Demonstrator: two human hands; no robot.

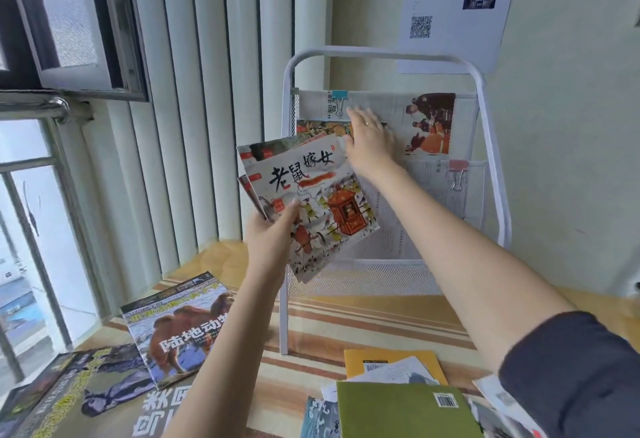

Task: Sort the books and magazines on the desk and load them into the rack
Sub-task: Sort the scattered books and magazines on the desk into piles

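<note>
Now we hold the picture books [311, 205] pinched in our left hand [268, 240], tilted just before the rack [485, 98], their long axis slanting up toward its upper pocket, where our right hand [369, 141], fingers spread flat, presses the clipped papers [408, 118] back, nearer the slot.

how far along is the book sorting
Partly done: the white rack already holds clipped newspapers. In hand: the left hand grips picture books; the right hand reaches into the rack. Left: the camel magazine and green book remain on the desk.
</note>
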